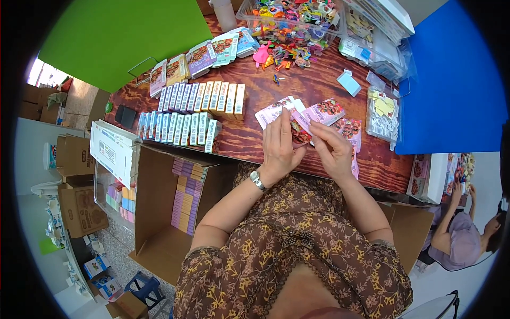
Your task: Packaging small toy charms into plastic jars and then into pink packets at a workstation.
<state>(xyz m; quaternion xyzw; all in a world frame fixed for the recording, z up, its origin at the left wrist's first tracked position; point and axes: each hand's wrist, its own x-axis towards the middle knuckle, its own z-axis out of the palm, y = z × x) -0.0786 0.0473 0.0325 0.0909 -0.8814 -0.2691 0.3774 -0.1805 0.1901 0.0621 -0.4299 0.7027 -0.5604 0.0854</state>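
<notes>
Left hand (278,148) fingers and right hand (332,150) fingers pinch a pink-lilac card (324,112) printed with brown round motifs; white card (273,112) with faint pink print just left of the left fingertips. Under both hands: reddish-brown wood-grain table (313,87). Past the fingertips: clear bin (289,18) of multicolour bits, pink, orange, yellow, blue, green. Left of the left fingers: rows of small boxes (199,109), white with pale yellow, blue and lilac edges. Right of the right fingers: pale blue pad (349,83), clear bag of yellow-white pieces (382,114). Silver wristwatch (257,179) on the left wrist. Dress (297,250) brown with yellow floral pattern. Carton (159,212) plain brown, holding lilac and yellow stacks.
</notes>
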